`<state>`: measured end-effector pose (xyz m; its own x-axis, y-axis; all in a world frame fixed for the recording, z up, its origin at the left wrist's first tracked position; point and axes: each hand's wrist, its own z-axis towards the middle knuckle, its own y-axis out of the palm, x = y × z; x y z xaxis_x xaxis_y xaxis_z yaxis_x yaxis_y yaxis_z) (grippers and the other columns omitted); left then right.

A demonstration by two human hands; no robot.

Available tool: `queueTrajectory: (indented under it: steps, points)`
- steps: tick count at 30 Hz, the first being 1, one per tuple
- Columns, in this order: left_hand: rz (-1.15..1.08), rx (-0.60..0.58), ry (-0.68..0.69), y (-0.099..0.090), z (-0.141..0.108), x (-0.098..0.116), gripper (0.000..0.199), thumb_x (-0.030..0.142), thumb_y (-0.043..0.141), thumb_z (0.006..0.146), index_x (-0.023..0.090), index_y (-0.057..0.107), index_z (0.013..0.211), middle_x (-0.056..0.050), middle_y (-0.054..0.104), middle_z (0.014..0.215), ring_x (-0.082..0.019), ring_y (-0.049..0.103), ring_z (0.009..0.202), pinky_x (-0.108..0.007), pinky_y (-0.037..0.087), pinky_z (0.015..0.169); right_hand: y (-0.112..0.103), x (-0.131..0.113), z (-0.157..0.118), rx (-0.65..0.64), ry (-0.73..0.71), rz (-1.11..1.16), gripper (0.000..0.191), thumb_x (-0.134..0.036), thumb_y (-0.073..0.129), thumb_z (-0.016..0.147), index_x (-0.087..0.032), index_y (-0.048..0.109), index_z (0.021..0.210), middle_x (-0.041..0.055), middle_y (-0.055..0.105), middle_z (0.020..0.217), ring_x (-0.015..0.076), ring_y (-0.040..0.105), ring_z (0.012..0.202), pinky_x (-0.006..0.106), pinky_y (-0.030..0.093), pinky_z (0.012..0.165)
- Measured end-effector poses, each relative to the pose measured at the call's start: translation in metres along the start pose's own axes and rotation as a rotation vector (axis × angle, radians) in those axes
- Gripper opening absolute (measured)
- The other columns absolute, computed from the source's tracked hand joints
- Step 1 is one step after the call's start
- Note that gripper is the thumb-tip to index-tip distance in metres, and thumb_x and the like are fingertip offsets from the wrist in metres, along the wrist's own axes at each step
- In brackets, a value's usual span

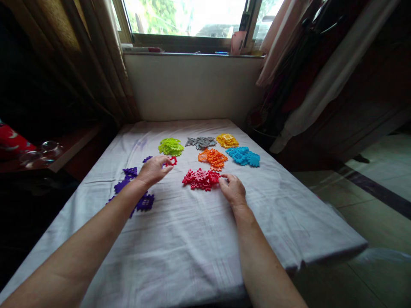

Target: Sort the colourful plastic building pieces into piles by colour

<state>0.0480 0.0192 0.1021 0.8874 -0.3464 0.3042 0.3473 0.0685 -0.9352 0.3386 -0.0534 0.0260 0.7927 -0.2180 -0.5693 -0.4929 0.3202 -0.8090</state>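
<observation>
My left hand (154, 169) reaches over the left part of the table, its fingers pinched at a red interlocking plastic piece (174, 161) with an open middle. A heap of red interlocking plastic pieces (201, 179) lies between my two hands. At the heap's right edge my right hand (233, 189) has its thumb and fingertips closed on a red piece, mostly covered by the fingers. Purple interlocking pieces (145, 202) lie scattered under and beside my left forearm, which hides some of them.
Behind the red heap lie piles of lime green (171, 146), grey (201, 143), yellow (227, 140), orange (213, 159) and blue pieces (243, 156). A pale wrinkled cloth (192, 239) covers the table. A wall and window stand at its far edge.
</observation>
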Motion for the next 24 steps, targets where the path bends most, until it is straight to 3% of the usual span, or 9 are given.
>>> queueTrajectory:
  steps: [2, 5, 9, 12, 16, 18, 20, 24]
  points:
    - [-0.050, -0.019, 0.113, 0.016, -0.004, 0.034, 0.019, 0.035, 0.057, 0.086, 0.025, 0.072, 0.092, -0.003, 0.071, 0.121, -0.021, 0.063, 0.114, -0.033, 0.046, 0.103, 0.001, -0.002, -0.002, 0.000, 0.002, 0.001, 0.029, -0.030, 0.056, 0.089, -0.024, 0.073, 0.112, 0.0083, 0.071, 0.114, 0.0216, 0.065, 0.103, 0.033, 0.048, 0.092]
    - [-0.055, -0.061, 0.153, 0.034, -0.009, 0.072, 0.015, 0.030, 0.059, 0.086, 0.025, 0.072, 0.093, -0.004, 0.071, 0.120, -0.021, 0.065, 0.109, -0.034, 0.048, 0.099, 0.003, -0.003, -0.004, 0.008, -0.001, 0.011, 0.029, -0.031, 0.056, 0.090, -0.024, 0.072, 0.113, 0.0085, 0.071, 0.114, 0.0222, 0.064, 0.104, 0.034, 0.047, 0.093]
    - [-0.025, -0.097, 0.170, 0.048, -0.011, 0.087, 0.014, 0.032, 0.061, 0.087, 0.025, 0.070, 0.095, -0.004, 0.071, 0.115, -0.020, 0.066, 0.102, -0.032, 0.050, 0.093, 0.009, -0.005, -0.004, 0.046, -0.075, 0.046, 0.034, -0.036, 0.057, 0.090, -0.023, 0.069, 0.120, 0.0100, 0.068, 0.121, 0.0232, 0.061, 0.112, 0.035, 0.045, 0.099]
    - [-0.036, -0.056, 0.168, 0.048, -0.005, 0.071, 0.024, 0.039, 0.061, 0.087, 0.025, 0.069, 0.106, -0.005, 0.071, 0.115, -0.021, 0.066, 0.104, -0.032, 0.050, 0.094, 0.016, -0.011, -0.007, 0.037, -0.158, 0.043, 0.053, -0.045, 0.065, 0.085, -0.024, 0.061, 0.133, 0.0116, 0.057, 0.140, 0.0266, 0.052, 0.128, 0.040, 0.041, 0.107]
    - [0.129, -0.004, 0.048, 0.037, 0.016, 0.022, 0.039, 0.044, 0.056, 0.090, 0.024, 0.066, 0.122, -0.011, 0.061, 0.138, -0.029, 0.054, 0.129, -0.044, 0.039, 0.110, 0.024, -0.026, -0.017, -0.030, -0.250, -0.009, 0.080, -0.057, 0.075, 0.075, -0.022, 0.052, 0.143, 0.0173, 0.042, 0.153, 0.0335, 0.039, 0.141, 0.047, 0.035, 0.113]
    - [0.280, -0.086, -0.024, 0.034, 0.027, -0.003, 0.050, 0.050, 0.054, 0.090, 0.027, 0.061, 0.133, -0.013, 0.046, 0.154, -0.037, 0.038, 0.142, -0.060, 0.026, 0.115, 0.028, -0.033, -0.022, -0.052, -0.318, -0.030, 0.083, -0.058, 0.077, 0.073, -0.023, 0.052, 0.144, 0.0181, 0.037, 0.156, 0.0353, 0.034, 0.145, 0.049, 0.032, 0.115]
    - [0.342, -0.215, -0.092, 0.034, 0.035, -0.023, 0.056, 0.055, 0.050, 0.089, 0.031, 0.056, 0.139, -0.013, 0.038, 0.159, -0.041, 0.033, 0.145, -0.070, 0.022, 0.111, 0.032, -0.039, -0.024, -0.063, -0.364, -0.054, 0.083, -0.055, 0.078, 0.072, -0.024, 0.052, 0.144, 0.0175, 0.035, 0.158, 0.0364, 0.030, 0.146, 0.050, 0.030, 0.116]
    - [0.309, -0.304, -0.098, 0.039, 0.034, -0.047, 0.057, 0.057, 0.041, 0.091, 0.036, 0.050, 0.143, -0.013, 0.040, 0.158, -0.039, 0.036, 0.142, -0.069, 0.029, 0.108, 0.044, -0.048, -0.022, -0.076, -0.397, -0.087, 0.082, -0.054, 0.078, 0.072, -0.026, 0.052, 0.144, 0.0172, 0.037, 0.157, 0.0371, 0.030, 0.146, 0.050, 0.030, 0.115]
